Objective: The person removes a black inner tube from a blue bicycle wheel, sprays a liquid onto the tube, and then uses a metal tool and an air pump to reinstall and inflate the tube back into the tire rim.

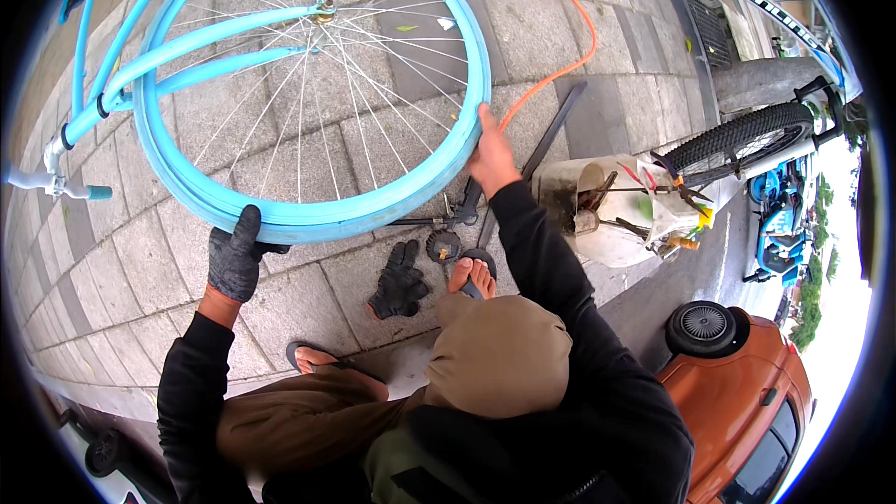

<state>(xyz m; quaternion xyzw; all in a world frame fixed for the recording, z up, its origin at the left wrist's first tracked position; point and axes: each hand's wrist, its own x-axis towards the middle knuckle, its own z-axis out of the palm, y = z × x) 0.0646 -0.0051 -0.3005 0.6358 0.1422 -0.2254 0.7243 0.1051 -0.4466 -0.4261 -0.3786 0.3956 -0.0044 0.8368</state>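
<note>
A light blue bicycle wheel (373,194) with white spokes is held up in front of me, overlapping the light blue fork and frame (126,79). My left hand (238,254), in a dark grey glove, grips the tyre at its lower left. My bare right hand (490,154) has its fingers wrapped on the tyre at the right side. A loose dark glove (399,285) lies on the paving below the wheel, beside a small round dark object (442,245) and a black tool (464,208).
A white bucket of tools (597,243) stands at my right, near another bicycle's wheel (695,149). An orange hose (583,47) crosses the paving (140,280), and a black strip (555,131) lies beside it. An orange car (719,387), parked bicycles (779,224) and my sandalled feet (313,355) are also visible.
</note>
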